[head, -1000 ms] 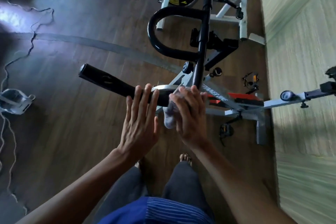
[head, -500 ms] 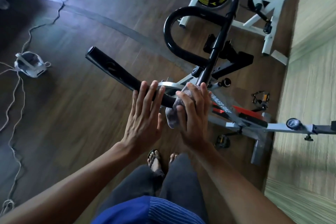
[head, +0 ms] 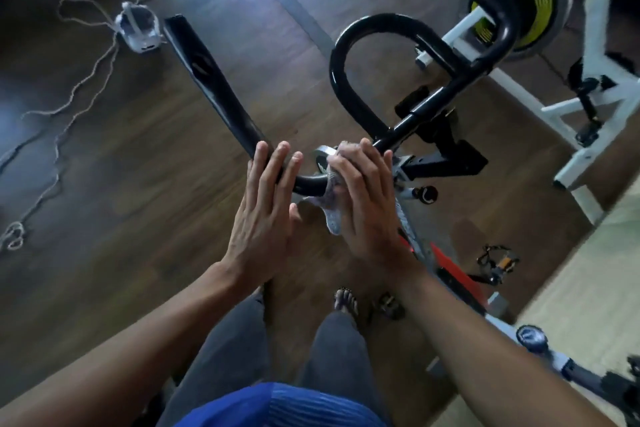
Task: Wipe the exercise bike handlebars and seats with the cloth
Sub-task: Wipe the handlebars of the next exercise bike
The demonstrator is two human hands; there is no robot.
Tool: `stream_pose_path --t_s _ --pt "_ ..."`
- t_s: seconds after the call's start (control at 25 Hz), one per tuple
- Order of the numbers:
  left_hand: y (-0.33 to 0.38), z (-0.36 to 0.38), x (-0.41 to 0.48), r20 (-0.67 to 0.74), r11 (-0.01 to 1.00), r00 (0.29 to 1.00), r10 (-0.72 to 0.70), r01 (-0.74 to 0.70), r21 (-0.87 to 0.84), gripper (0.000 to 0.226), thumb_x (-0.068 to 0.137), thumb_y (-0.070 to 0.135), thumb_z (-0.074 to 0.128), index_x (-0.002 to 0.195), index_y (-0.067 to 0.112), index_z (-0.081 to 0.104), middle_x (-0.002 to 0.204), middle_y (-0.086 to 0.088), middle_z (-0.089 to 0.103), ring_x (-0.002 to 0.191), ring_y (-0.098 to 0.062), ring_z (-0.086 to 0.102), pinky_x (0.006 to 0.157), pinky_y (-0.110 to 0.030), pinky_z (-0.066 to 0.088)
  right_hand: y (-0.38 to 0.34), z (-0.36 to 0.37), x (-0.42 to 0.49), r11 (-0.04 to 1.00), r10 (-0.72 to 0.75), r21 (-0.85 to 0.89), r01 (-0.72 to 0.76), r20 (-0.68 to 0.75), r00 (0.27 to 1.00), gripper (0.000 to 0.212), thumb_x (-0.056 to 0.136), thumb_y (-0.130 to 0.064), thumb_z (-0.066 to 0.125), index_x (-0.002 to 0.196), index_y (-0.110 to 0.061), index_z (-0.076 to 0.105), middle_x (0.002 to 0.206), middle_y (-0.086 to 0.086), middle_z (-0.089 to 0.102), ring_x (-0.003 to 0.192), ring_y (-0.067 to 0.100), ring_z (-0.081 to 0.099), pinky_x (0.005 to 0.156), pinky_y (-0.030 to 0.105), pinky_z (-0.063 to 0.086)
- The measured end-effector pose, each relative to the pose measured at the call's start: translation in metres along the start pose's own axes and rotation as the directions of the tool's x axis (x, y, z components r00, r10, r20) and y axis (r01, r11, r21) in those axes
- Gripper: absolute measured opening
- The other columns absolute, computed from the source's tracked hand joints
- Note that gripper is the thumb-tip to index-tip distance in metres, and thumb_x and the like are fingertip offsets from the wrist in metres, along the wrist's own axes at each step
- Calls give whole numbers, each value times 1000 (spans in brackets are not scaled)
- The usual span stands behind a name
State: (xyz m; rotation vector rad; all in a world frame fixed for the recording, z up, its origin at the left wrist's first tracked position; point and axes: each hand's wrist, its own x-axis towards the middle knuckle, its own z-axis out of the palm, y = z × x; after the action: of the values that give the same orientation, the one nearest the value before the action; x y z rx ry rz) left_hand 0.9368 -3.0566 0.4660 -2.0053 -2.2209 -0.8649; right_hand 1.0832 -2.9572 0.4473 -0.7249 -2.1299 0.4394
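1. Floorboards (head: 138, 184) of dark brown wood fill the room below me, with a pale striped surface (head: 588, 288) along the right edge.
2. I see the black tubular handlebar (head: 214, 87) of the near exercise bike crossing mid-frame.
3. Left hand (head: 266, 215) rests on that bar, fingers straight and close together.
4. Right hand (head: 367, 204) presses the crumpled grey cloth (head: 330, 208) onto the bar's bend, fingers straight and pressed together. A tail of cloth hangs below the palm.
5. A white-framed second bike (head: 588, 104) with a yellow-and-black flywheel (head: 530, 10) stands at upper right.
6. A thin white cord (head: 79, 87) trails over the floor at left, past a small white gadget (head: 138, 29).
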Motion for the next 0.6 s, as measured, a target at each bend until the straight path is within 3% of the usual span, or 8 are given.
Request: stream_pose_path --t_s 0.2,0.32,0.44,0.48,0.6 --pt "37 14 -7 -59 991 991 -123 126 42 75 85 -9 61 151 3 28 160 -20 24 153 -39 11 118 -63 23 31 -8 8 985 -172 39 170 55 984 32 108 -28 37 132 -14 53 141 7 52 142 30 39 120 56 22" --pt "42 18 -8 -77 985 984 -159 164 62 61 97 6 60 151 1 30 159 -23 28 152 -40 13 116 -64 27 41 -8 12 992 -66 104 64 10 998 32 108 -24 36 132 -12 53 143 9 50 145 31 34 121 56 18" --pt "44 21 -8 -95 980 979 -182 188 59 55 102 18 52 150 1 32 159 -23 28 153 -38 11 118 -63 25 55 -8 11 978 -197 72 195 34 980 32 106 -23 38 134 -14 50 146 7 47 148 28 30 123 54 14" --pt "44 22 -7 -100 979 977 -186 193 64 54 103 19 51 150 1 33 159 -23 28 153 -38 11 119 -62 23 65 -10 16 979 -199 61 197 23 980 31 107 -23 38 134 -15 50 146 7 47 149 26 28 123 54 14" --pt "47 24 -6 -111 974 972 -208 216 68 52 105 23 46 149 -1 34 159 -23 28 154 -38 9 121 -60 21 66 -11 21 992 -18 120 24 -47 999 31 108 -19 34 133 -13 51 148 8 46 151 24 25 121 55 18"
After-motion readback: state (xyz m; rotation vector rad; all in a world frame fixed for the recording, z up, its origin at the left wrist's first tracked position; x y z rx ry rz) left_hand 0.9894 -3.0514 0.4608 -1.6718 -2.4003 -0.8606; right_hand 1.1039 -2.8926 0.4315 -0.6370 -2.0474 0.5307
